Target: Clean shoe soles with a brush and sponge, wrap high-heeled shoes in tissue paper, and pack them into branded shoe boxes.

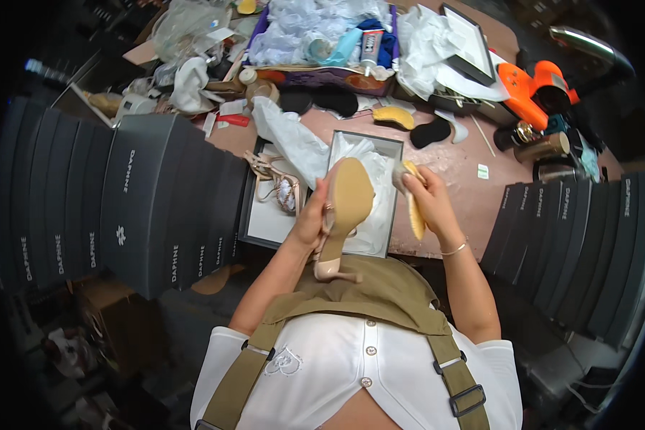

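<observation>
My left hand (312,218) is closed around a beige high-heeled sandal (353,188), its tan sole turned up and its heel pointing toward me. A curved yellow pad (416,217) with a greyish upper end is pinched in my right hand (436,199), just right of the sandal and apart from it. Below both hands sits an open shoe box (395,154) lined with white tissue paper (380,208). The other strappy sandal (287,192) lies in the box part at the left, with stuffing in it. My left hand hides some of the held sandal's straps.
Stacked dark grey shoe boxes (158,208) rise at the left, and more boxes (559,244) at the right. Farther back are black pads (430,132), another yellow pad (393,117), a tissue-filled purple box (322,77), a tube (370,50) and an orange tool (523,93).
</observation>
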The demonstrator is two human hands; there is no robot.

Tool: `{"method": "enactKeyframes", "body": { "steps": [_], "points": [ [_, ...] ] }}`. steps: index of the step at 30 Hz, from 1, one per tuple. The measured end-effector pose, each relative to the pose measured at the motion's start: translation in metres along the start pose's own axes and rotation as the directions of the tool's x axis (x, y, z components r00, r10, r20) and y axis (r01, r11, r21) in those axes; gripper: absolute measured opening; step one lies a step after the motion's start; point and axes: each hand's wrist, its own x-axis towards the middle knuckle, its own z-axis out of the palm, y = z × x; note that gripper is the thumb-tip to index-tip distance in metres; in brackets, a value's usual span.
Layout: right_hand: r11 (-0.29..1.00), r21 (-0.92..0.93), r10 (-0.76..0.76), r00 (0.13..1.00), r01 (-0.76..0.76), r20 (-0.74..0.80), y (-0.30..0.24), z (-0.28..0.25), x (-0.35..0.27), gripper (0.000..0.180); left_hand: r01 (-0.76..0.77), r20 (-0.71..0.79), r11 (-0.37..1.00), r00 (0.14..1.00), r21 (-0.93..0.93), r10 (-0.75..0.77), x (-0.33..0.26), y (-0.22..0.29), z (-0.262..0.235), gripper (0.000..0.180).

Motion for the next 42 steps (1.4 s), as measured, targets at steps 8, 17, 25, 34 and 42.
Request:
{"method": "enactKeyframes", "body": {
  "steps": [8, 17, 25, 34, 42],
  "points": [
    [0.783, 0.513, 0.282, 0.936, -0.352, 0.211, 0.035, -0.011, 0.007, 0.018, 0.188, -0.715, 0.700, 0.335, 0.689, 0.614, -0.023, -0.006, -0.121, 0.055],
    [0.237, 0.736, 0.221, 0.773, -0.634, 0.595, 0.025, 0.040, 0.017, 0.023, 0.083, -0.834, 0.934, 0.484, 0.346, 0.266, 0.028, -0.006, -0.230, 0.033],
    [0.937, 0.295, 0.134, 0.973, -0.185, 0.186, 0.018, 0.051, -0.018, 0.027, -0.152, -0.588, 0.959, 0.809, -0.241, -0.020, -0.042, 0.017, -0.096, 0.058],
    [0.379, -0.247, -0.478, 0.417, 0.892, 0.773, -0.029, 0.098, -0.082, 0.029, 0.010, -0.398, 0.842, 0.878, -0.540, -0.266, -0.065, -0.016, -0.040, 0.056],
    [0.469, -0.256, -0.493, 0.491, 0.845, 0.718, -0.019, 0.126, -0.079, 0.014, -0.055, -0.526, 0.849, 0.805, -0.525, -0.273, -0.074, -0.050, -0.070, 0.047]
  ]
}}
